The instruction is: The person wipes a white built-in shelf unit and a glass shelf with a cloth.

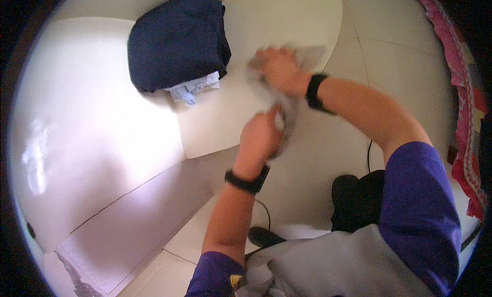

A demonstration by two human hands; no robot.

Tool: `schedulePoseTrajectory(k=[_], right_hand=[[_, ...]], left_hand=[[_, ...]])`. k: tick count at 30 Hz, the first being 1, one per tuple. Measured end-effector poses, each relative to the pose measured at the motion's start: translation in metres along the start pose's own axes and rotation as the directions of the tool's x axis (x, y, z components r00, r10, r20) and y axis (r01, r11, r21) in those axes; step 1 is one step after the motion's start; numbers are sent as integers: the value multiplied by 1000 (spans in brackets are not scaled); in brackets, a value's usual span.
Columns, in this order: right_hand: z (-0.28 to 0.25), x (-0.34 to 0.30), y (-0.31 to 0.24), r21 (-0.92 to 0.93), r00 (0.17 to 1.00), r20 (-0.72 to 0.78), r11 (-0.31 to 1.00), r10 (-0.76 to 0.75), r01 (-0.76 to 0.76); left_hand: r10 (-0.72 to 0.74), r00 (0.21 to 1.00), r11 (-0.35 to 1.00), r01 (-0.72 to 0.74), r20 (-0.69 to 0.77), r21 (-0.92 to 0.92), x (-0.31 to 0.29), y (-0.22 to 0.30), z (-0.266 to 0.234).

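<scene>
My right hand (279,68) is closed on a thin greyish cloth (311,55), smeared by motion, above the curved edge of a cream ledge (236,112). Lower and closer to me, my left hand (260,135) grips the same cloth, which stretches between both fists. Its outline is too blurred to tell what kind of item it is. To the left of my hands, a thick folded dark navy garment (177,43) lies on the ledge. White and pale blue fabric (197,86) pokes out from under its front edge.
A pale glossy wall (102,107) rises at the left, above a lilac-grey strip (138,220). Pink lace-edged fabric (451,66) hangs along the right. Below are a tiled floor (392,97), a thin black cable (369,156) and my dark shoes (351,194).
</scene>
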State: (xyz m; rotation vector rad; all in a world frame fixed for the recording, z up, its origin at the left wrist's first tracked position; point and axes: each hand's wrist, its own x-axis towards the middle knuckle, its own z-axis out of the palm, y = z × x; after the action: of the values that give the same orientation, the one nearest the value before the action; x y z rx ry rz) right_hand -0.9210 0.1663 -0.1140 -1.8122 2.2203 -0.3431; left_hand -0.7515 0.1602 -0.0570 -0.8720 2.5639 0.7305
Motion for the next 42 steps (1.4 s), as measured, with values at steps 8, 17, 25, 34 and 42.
schedulePoseTrajectory(k=[8,17,25,34,42], right_hand=[[-14,-33,-17,562,877,187,780,-443,274],[-33,51,170,-103,887,-188,890,421,-445],[-93,56,98,-171,903,62,895,426,-411],[-42,106,80,-247,992,75,965,105,-83],[-41,5,16,-254,957,206,934,-203,252]], left_hand=[[177,977,971,-153,120,-185,-95,-9,-1],[150,894,986,-164,-423,2,119,85,-36],[116,918,981,-47,-378,187,92,51,-18],[191,933,965,-122,-304,231,86,7,-25],[244,956,964,-222,-161,146,-2,-9,-15]])
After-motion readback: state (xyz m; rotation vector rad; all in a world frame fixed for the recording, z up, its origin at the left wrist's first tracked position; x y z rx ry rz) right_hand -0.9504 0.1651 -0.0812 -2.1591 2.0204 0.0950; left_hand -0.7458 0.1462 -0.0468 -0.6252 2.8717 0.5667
